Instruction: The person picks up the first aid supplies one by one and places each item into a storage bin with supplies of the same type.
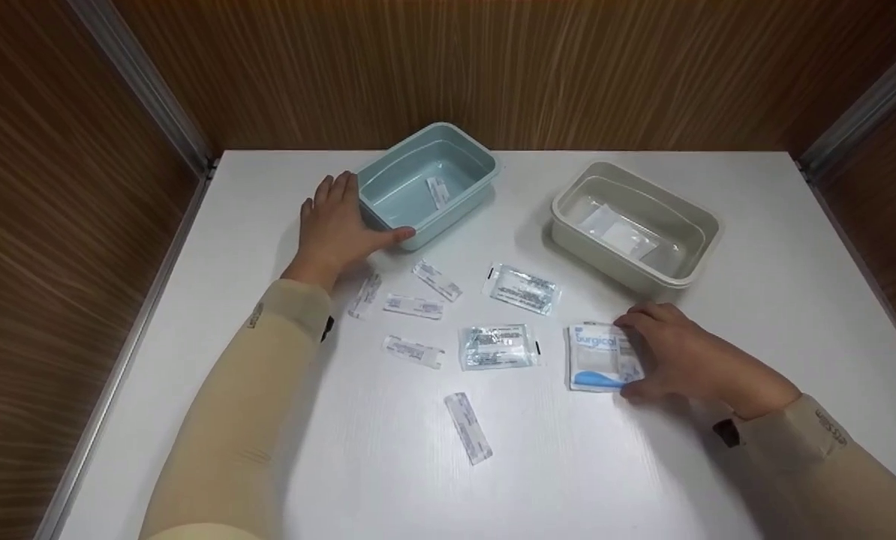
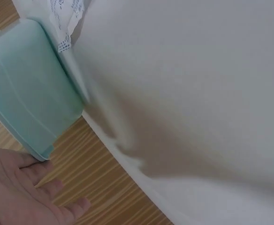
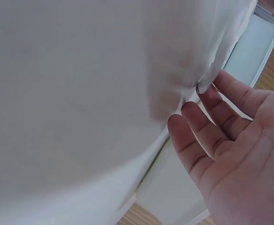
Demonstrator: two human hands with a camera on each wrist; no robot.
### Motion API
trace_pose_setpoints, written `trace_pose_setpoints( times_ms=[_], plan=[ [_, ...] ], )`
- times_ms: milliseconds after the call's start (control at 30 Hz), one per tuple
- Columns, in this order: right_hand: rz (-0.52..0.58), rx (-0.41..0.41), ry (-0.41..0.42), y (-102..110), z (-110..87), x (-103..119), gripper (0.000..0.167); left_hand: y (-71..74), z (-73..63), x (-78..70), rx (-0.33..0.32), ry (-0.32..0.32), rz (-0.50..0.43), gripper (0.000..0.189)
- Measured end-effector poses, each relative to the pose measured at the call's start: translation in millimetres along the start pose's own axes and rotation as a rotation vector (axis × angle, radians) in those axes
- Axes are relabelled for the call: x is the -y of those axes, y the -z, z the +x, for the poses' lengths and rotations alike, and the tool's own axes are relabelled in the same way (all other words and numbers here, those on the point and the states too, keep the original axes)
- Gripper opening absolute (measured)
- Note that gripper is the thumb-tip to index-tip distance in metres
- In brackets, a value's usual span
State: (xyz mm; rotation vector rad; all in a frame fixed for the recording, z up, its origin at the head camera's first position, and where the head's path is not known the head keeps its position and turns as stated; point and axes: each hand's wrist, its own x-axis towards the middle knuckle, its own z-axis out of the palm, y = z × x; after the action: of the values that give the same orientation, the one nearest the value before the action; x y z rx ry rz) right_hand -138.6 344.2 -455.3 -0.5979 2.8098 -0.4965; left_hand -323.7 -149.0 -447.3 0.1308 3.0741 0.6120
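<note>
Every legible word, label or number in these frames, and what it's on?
"Surgical": square packet gripped by the right hand.
"LetsSlim", spelling uncertain: left sleeve, right sleeve.
Too small or blurred: narrow white sachets, two printed clear packets, anything on the packet in the beige bin.

Shows a back wall of brown wood-grain panelling, flanked at an angle by a left wall and a right wall in matching streaked finish. Has grey metal strips down the two rear corners, plus a pale rail running along the left wall's foot. Includes a smooth white table between the walls, with a straight rear edge close to the panelling. Catches light as soft, glossy patches on the white surface.
</note>
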Motion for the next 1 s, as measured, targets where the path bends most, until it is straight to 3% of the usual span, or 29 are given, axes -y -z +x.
trace_pose_setpoints(
  times_ms=[267, 567, 733, 1000],
  plan=[
    [0.048, -0.08, -0.017, 17.9, -7.1, -3.4, 0.098, -0.2, -7.3, 13.3, -0.002, 0.007, 0.0, 0.148],
    [0.077, -0.301, -0.016, 38.5, -15.1, -14.0, 0.094, 6.2, -15.0, 24.8, -0.014, 0.021, 0.005, 0.145],
    [0.119, -0.411, -0.016, 48.9, -8.9, -22.6, 0.091, 10.3, -18.5, 29.8, -0.034, 0.021, -0.004, 0.143],
    [0.167, -0.429, -0.17, 75.6, 7.6, -34.1, 0.091, 13.4, -21.3, 36.1, -0.02, 0.046, -0.004, 0.146]
  ],
)
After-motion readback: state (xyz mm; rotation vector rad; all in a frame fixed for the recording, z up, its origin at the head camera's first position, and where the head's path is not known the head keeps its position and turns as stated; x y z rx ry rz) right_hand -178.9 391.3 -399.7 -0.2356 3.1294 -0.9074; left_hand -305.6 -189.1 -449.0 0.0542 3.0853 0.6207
